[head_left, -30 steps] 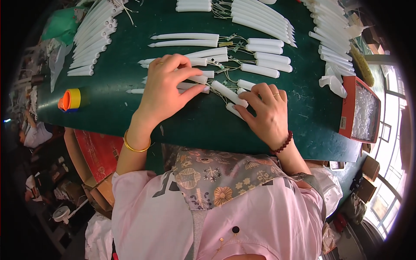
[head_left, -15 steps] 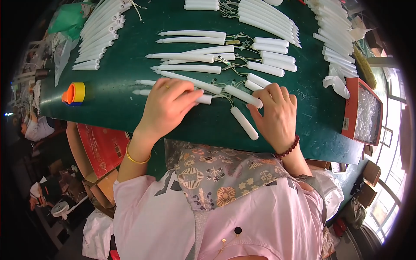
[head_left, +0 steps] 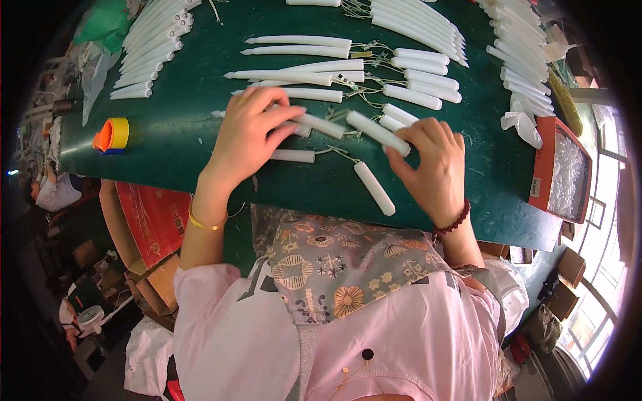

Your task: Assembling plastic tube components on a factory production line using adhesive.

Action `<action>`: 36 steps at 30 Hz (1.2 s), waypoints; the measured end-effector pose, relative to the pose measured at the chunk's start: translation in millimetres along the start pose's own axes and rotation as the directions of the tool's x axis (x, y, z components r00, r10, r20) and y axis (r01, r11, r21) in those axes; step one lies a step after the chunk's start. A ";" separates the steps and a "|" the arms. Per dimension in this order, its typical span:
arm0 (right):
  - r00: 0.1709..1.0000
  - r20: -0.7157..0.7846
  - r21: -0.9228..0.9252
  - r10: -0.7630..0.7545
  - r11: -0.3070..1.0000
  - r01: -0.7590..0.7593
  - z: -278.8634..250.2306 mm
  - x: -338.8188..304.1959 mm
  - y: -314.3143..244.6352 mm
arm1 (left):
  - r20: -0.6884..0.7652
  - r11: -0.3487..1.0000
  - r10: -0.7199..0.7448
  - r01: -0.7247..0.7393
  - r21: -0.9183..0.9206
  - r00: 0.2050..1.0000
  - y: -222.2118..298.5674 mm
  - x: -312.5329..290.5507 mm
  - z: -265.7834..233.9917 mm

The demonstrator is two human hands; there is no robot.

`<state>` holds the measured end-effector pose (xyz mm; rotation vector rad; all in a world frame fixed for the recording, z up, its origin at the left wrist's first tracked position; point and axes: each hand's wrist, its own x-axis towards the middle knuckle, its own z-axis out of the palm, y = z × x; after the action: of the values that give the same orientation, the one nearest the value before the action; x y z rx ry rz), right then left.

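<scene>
Between the thumb and fingers of my left hand (head_left: 249,137) is a white tapered LED candle shell (head_left: 322,125), its tip hidden by the hand. My right hand (head_left: 431,164) grips the lower end of a short white tube (head_left: 374,131). Thin wires run in the gap between these two pieces. Under my left hand lies another candle shell (head_left: 294,156), partly covered. Its wires lead to a loose white tube (head_left: 374,188) slanting on the table near me.
Beyond my hands lie rows of candle shells (head_left: 297,51) wired to short tubes (head_left: 420,67). Piles of white shells (head_left: 150,53) lie far left, tubes (head_left: 525,83) far right. An orange and yellow tape roll (head_left: 114,135) sits left; a red box (head_left: 558,170) of small clear pieces, right.
My left hand has shifted slightly left and away from me, the candle shell now in its fingers. My right hand keeps its tube and has moved slightly right.
</scene>
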<state>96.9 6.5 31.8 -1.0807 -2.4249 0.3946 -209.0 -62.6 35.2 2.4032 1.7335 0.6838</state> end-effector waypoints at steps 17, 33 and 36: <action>0.998 -0.063 -0.017 -0.019 1.000 0.018 2.9 -9.2 1.6 | 0.059 0.999 0.034 -0.033 -0.018 0.998 16.0 -14.2 -16.9; 1.000 0.010 -0.080 0.005 0.997 -0.004 -22.2 -7.4 41.0 | 0.022 0.998 -0.021 0.020 0.056 1.000 24.7 -27.1 9.2; 0.999 -0.027 -0.098 0.028 0.995 -0.030 -31.3 -12.9 42.1 | 0.000 1.000 -0.028 0.028 -0.004 1.000 59.7 -12.5 21.4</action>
<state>146.8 26.5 36.8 -1.1567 -2.4307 0.2718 -151.0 -91.0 32.4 2.3724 1.7605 0.6833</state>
